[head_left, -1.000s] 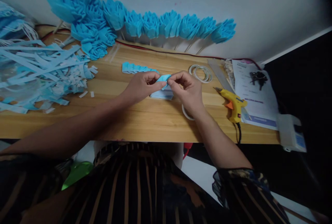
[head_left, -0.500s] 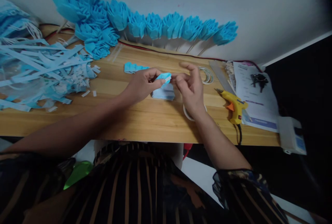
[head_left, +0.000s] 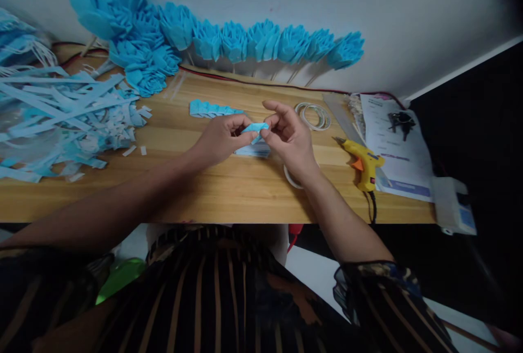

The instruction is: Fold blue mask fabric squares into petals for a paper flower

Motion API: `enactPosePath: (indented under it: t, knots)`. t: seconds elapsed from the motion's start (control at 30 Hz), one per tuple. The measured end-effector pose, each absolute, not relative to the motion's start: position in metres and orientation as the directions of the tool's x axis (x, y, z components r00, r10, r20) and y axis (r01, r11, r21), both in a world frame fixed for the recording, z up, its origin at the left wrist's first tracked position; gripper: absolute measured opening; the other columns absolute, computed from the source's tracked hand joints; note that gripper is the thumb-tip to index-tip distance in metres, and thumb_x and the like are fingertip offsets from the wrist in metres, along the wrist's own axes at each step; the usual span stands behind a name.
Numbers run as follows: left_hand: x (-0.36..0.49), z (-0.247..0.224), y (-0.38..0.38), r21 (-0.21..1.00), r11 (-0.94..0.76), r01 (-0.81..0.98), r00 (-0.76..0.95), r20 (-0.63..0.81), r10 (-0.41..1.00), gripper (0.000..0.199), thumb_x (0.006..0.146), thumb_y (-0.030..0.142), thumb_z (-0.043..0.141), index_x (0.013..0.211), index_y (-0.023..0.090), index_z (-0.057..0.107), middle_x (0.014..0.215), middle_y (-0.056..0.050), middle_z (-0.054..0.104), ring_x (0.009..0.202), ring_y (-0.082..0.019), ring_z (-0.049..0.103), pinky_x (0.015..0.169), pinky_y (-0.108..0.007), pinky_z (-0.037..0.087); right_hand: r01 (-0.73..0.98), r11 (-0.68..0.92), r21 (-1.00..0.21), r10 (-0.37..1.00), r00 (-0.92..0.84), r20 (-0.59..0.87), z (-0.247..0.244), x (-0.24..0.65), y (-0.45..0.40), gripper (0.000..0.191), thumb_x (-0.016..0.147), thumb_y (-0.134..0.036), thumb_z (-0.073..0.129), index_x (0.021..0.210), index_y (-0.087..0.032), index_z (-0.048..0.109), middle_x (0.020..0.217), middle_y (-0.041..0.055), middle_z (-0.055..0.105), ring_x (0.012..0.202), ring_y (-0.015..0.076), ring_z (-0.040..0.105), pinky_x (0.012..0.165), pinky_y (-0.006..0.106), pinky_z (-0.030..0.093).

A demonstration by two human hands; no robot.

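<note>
Between my two hands is a small folded blue petal (head_left: 257, 127). My left hand (head_left: 223, 136) pinches its left end between thumb and fingers. The thumb and index finger of my right hand (head_left: 291, 138) close on its right end, while the other fingers are curled or raised. Below the petal, a stack of flat pale-blue pieces (head_left: 254, 150) lies on the wooden table, partly covered by my hands. Behind my left hand a row of folded blue petals (head_left: 214, 108) overlaps one another. A roll of white tape (head_left: 291, 176) is half hidden under my right wrist.
Blue flowers on sticks (head_left: 263, 40) lean along the wall. Cut strips and scraps (head_left: 65, 119) heap at the left. To the right are tape rings (head_left: 314, 116), a yellow glue gun (head_left: 363, 165), a clear ruler (head_left: 341, 116), a printed sheet (head_left: 396, 151) and keys (head_left: 402, 123).
My right thumb and index finger have come in onto the petal's right end; they were just beside it before. The whole view has shifted slightly, moving the table things leftward.
</note>
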State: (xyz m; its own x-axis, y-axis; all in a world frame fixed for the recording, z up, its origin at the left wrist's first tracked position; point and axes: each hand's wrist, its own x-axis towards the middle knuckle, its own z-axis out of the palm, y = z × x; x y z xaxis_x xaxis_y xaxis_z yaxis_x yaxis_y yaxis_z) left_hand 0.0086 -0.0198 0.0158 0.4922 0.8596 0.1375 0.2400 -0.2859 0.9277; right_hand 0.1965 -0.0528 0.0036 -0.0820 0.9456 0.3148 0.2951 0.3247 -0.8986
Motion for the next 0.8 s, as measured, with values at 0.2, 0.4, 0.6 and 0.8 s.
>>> enactPosePath:
  t: [0.2,0.4,0.6,0.8]
  knots:
    - [0.0071,0.0139,-0.0192,0.937,-0.248,0.245,0.493,0.099,0.864,0.016,0.086,0.029,0.063,0.074,0.020,0.057,0.062,0.003,0.053,0.056,-0.011,0.048,0.054,-0.024,0.034,0.222,0.298,-0.928,0.955,-0.063,0.291,0.0034,0.2012,-0.0509,0.057,0.087,-0.068,0.066,0.129,-0.030,0.061,0.092,0.0007,0.069,0.079,0.0174,0.064,0.071,0.033,0.056]
    - [0.0066,0.0119,-0.0186,0.945,-0.262,0.198,0.497,0.133,0.857,0.019,0.085,0.034,0.067,0.075,0.020,0.060,0.063,0.003,0.054,0.056,-0.010,0.049,0.053,-0.022,0.037,0.252,0.299,-0.920,0.954,-0.075,0.289,0.0048,0.2002,-0.0521,0.055,0.085,-0.067,0.070,0.126,-0.030,0.064,0.090,0.0004,0.066,0.078,0.0174,0.063,0.070,0.034,0.055]
    - [0.0049,0.0154,-0.0161,0.964,-0.219,0.150,0.477,0.123,0.870,0.023,0.090,0.039,0.062,0.083,0.019,0.067,0.063,0.003,0.056,0.053,-0.009,0.051,0.049,-0.022,0.039,0.267,0.309,-0.913,0.945,0.018,0.325,0.0006,0.2032,-0.0488,0.049,0.088,-0.060,0.069,0.126,-0.030,0.064,0.088,0.0001,0.062,0.074,0.0164,0.059,0.067,0.033,0.055]
    - [0.0033,0.0157,-0.0170,0.952,-0.223,0.212,0.508,0.088,0.857,0.024,0.088,0.036,0.065,0.072,0.020,0.059,0.059,0.004,0.053,0.051,-0.009,0.048,0.050,-0.022,0.038,0.261,0.294,-0.920,0.951,0.013,0.308,0.0002,0.2052,-0.0487,0.048,0.090,-0.063,0.065,0.125,-0.030,0.066,0.089,0.0008,0.066,0.080,0.0181,0.064,0.073,0.034,0.057]
